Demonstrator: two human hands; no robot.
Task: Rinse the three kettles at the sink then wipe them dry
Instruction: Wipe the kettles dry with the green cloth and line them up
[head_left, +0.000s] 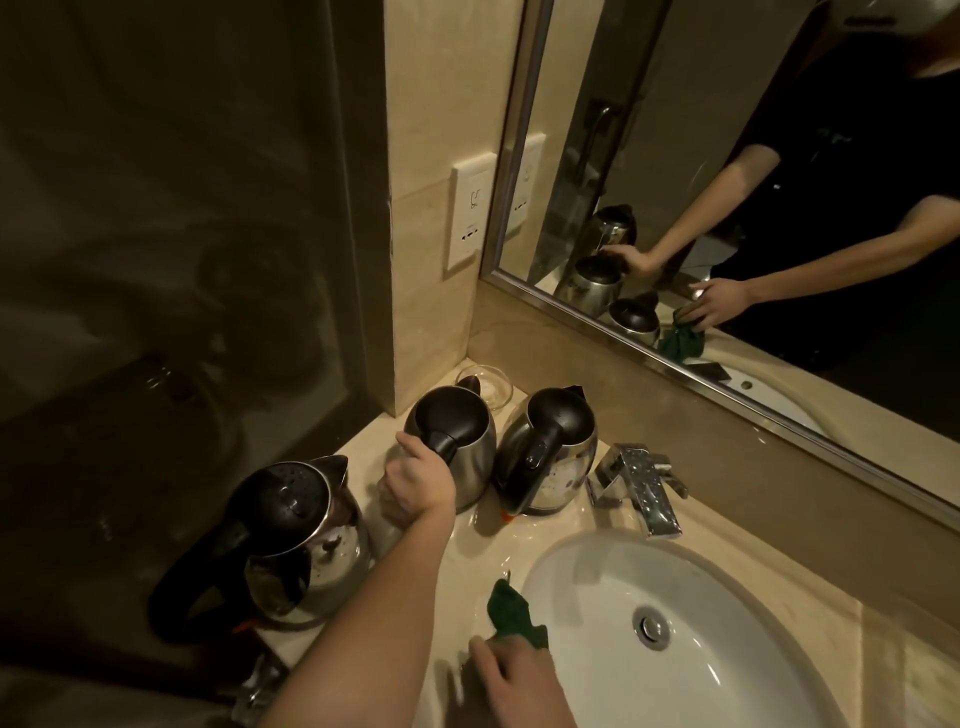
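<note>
Three steel kettles with black lids stand on the beige counter left of the sink (561, 566). My left hand (415, 480) grips the black handle of the middle kettle (460, 434), which stands upright on the counter. The right kettle (553, 449) stands beside the faucet. The near-left kettle (301, 540) stands at the counter's front corner. My right hand (511, 675) rests on a green cloth (511, 610) lying on the sink's left rim; its fingers press the cloth's near end.
A chrome faucet (641, 483) stands behind the white basin, whose drain (649, 626) is open. A glass dish (485, 384) sits in the back corner. A wall socket (467, 218) and a framed mirror (727, 208) are above the counter. A dark glass partition borders the left.
</note>
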